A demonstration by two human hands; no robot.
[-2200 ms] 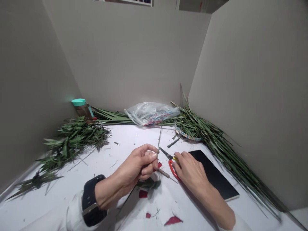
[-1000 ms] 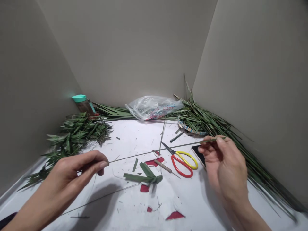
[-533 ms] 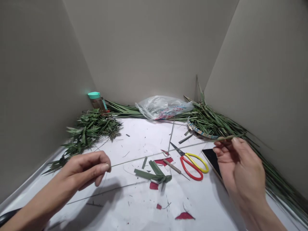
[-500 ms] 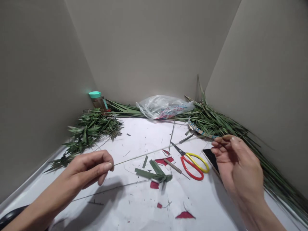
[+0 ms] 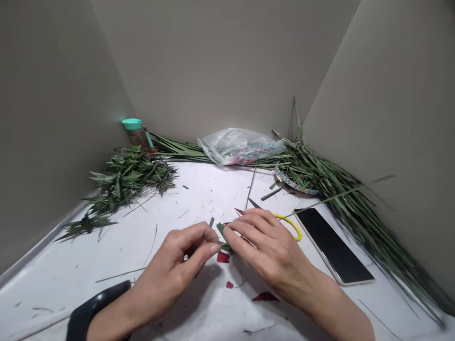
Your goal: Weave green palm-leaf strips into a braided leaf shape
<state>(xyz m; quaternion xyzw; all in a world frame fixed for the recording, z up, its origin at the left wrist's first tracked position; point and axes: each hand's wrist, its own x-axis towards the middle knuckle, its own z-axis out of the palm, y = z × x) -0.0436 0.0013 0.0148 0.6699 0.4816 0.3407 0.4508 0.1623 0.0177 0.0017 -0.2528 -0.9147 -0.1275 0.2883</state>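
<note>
My left hand (image 5: 181, 258) is closed, thumb and forefinger pinching the near end of a folded green leaf piece (image 5: 221, 230). From the other side, the fingers of my right hand (image 5: 272, 248) close over the same piece, covering most of it. A long thin leaf strip (image 5: 334, 196) runs out from behind my right hand towards the upper right. Scissors with a yellow handle (image 5: 295, 226) lie partly hidden behind that hand. Red scraps (image 5: 223, 257) are on the white surface just below my fingertips.
A phone (image 5: 334, 246) lies to the right, beside a heap of long green leaves (image 5: 341, 189). Pointed leaf pieces (image 5: 124, 177) are piled at the left, near a jar with a turquoise lid (image 5: 132, 124). At the back sits a clear plastic bag (image 5: 238, 147).
Both hands have come together in the middle over the folded leaf piece. Half a second ago they were apart, the left pinching a thin strip. The phone is now uncovered.
</note>
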